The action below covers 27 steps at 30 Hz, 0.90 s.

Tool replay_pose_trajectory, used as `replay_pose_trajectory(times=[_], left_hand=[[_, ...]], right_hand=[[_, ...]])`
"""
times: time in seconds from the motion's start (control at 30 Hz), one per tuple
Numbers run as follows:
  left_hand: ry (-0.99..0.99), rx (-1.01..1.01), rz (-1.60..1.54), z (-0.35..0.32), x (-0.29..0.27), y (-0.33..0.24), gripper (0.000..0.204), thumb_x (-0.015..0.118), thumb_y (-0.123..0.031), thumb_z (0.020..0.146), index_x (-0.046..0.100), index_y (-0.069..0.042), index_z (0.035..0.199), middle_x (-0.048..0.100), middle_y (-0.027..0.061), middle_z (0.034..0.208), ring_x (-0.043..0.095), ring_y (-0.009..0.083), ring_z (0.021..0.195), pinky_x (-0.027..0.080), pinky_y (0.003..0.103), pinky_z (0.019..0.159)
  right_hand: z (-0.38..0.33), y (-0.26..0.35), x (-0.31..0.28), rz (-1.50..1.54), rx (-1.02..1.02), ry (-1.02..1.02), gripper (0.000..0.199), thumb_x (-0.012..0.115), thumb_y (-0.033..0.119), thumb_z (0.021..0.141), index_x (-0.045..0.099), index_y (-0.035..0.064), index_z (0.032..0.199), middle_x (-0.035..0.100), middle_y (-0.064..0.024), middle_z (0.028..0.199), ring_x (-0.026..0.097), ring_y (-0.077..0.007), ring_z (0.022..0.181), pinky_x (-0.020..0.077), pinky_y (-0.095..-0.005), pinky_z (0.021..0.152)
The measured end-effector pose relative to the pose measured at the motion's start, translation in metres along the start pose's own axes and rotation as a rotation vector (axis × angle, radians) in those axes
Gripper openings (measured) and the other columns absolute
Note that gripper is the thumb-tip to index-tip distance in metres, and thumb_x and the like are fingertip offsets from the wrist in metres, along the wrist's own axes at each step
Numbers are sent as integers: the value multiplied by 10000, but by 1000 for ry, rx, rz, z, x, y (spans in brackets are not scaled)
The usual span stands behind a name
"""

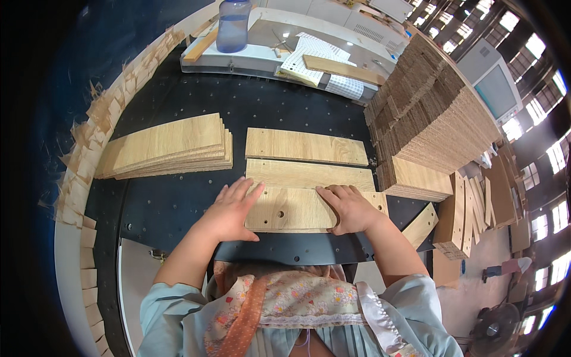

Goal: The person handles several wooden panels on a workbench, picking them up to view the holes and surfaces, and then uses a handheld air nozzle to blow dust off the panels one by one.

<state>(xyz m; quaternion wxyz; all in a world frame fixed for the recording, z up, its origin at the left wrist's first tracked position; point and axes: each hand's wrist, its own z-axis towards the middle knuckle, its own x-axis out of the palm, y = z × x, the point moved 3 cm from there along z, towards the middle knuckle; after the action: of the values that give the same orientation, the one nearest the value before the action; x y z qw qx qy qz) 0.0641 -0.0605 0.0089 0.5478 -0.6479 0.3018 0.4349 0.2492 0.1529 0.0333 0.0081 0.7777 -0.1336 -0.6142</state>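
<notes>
In front of me a pale wood-grain board (291, 209) with several drilled holes lies on the black perforated table. My left hand (233, 213) presses against its left end, fingers and thumb spread apart. Across the board's right part lies my right hand (352, 209), its fingers over the far edge and its thumb at the near edge, gripping it. Just beyond is a second board (309, 172), partly covered by the fingers and the near board. Farther back lies a third board (306, 146) with small holes near its ends.
Stacked boards (166, 143) sit at the left. A tall stack of panels (425, 101) rises at the right, with a shorter board pile (416, 177) before it. Behind stand a blue water bottle (233, 27) and papers (312, 59). More strips (455, 214) lie off the right edge.
</notes>
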Motion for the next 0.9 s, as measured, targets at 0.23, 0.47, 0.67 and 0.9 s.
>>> replay_pose_trajectory(times=[0.23, 0.47, 0.67, 0.9], left_hand=[[-183, 125, -49, -3, -5, -7, 1059, 860, -227, 485, 305, -85, 1375, 369, 153, 1332, 330, 351, 1281, 224, 509, 1093], [-519, 374, 42, -4, -36, -26, 1034, 852, -180, 465, 330, -94, 1352, 391, 137, 1316, 379, 336, 1253, 269, 539, 1062], [-576, 319, -87, 3, -43, -22, 1111, 828, -97, 508, 198, -58, 1422, 315, 179, 1426, 321, 363, 1307, 273, 434, 1079], [-331, -80, -131, -2, -12, -1, 1055, 835, -254, 571, 237, -5, 1403, 286, 217, 1420, 248, 378, 1341, 241, 434, 1096]], right_hand=[[-26, 10, -7, -70, -27, -283, 938, 797, 226, 511, 393, 178, 1356, 460, -150, 1248, 437, -339, 1174, 289, -576, 1013], [-55, 14, -27, -186, -36, -642, 927, 831, 266, 441, 467, 172, 1288, 453, -148, 1224, 447, -331, 1150, 232, -594, 1020], [-65, 11, -36, -173, 24, -717, 937, 832, 248, 441, 452, 160, 1293, 443, -156, 1231, 437, -340, 1161, 239, -593, 1013], [-62, 3, -40, -216, 98, -736, 927, 822, 231, 447, 450, 150, 1291, 437, -139, 1251, 417, -337, 1179, 260, -595, 1002]])
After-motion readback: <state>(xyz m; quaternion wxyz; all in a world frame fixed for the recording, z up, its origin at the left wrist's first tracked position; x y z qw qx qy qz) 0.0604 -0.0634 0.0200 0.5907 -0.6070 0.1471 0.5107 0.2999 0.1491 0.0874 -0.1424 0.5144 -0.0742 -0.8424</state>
